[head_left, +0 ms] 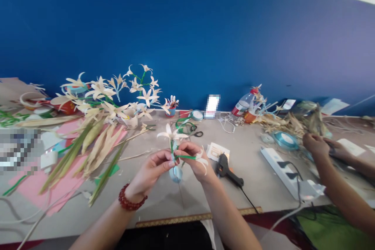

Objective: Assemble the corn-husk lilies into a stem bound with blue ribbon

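Observation:
A white artificial flower [172, 134] stands upright above my hands on a green stem. My left hand [156, 166], with a red bead bracelet on the wrist, pinches that stem near its lower part. Closed around the green stem of a second, smaller white flower [202, 161] is my right hand [195, 158]. This stem lies sideways and meets the upright one at my fingertips. Light blue ribbon [175, 174] shows just below my fingers; whether it is attached to the stem, I cannot tell.
Finished white flowers [101, 88] and dried corn husks [101, 148] crowd the left. A black glue gun [227, 170] and white power strip [279, 174] lie to the right, before a co-worker's hands [318, 148]. Scissors [197, 132] and a ribbon roll [197, 115] lie behind.

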Demonstrator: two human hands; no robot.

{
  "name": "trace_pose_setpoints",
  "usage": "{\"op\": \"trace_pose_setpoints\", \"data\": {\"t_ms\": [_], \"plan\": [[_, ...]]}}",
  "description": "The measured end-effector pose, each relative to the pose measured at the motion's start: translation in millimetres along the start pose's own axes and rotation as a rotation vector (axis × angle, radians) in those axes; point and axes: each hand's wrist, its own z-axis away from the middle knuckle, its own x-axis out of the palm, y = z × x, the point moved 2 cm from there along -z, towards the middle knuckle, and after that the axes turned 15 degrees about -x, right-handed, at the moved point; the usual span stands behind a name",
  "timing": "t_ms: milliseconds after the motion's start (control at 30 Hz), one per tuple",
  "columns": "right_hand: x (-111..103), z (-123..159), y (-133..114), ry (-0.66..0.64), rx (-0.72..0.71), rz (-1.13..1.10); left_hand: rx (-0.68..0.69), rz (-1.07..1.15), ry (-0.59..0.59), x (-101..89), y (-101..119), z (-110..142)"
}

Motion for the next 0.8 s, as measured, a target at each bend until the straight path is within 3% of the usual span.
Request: {"op": "trace_pose_setpoints", "data": {"t_ms": [100,300,567,800], "plan": [[3,-1,-1,0.016,-0.021,0.013,0.011,0.047,0.052,1.3,0,-1],[9,16,1,0.168,-0.036,0.093,0.096,0.062,0.202,-2.5,-2,-4],[15,25,1,0.111,-0.052,0.102,0.16,0.053,0.266,-2.8,-5,-5],[20,23,-9,0.036,-0.197,0.473,0.166,0.031,0.277,0.1,-3,-3]]}}
